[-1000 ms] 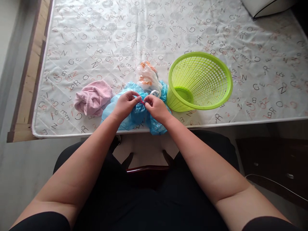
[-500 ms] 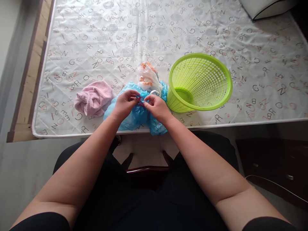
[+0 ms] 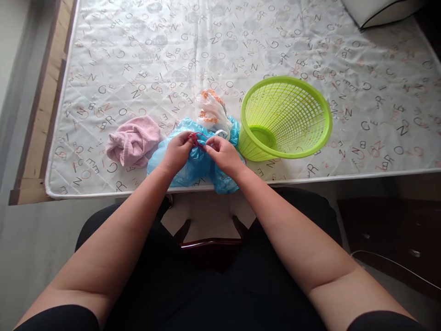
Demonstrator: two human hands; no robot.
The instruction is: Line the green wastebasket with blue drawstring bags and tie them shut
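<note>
Between my hands, above the blue plastic bags [image 3: 200, 166], is a thin red string [image 3: 197, 139], looped and partly tangled. My left hand [image 3: 178, 149] pinches the red bunch between thumb and fingers. Close on the other side, my right hand [image 3: 223, 154] is closed at the fingertips on the string's right part. The blue bags lie crumpled at the mattress's front edge. Behind them rests a white plastic bag with orange print [image 3: 212, 110]. Whether the string is fastened to a bag is hidden by the fingers.
A green mesh basket [image 3: 285, 149] stands just right of the bags. To their left lies a crumpled pink cloth [image 3: 134, 140]. All are on a letter-patterned mattress [image 3: 155, 55]. A white bag-like object [image 3: 382, 13] sits at the far right corner.
My left fingers have drawn the red string slightly up and left, and a loop now stretches between my hands. The bags, cloth and basket have stayed in place.
</note>
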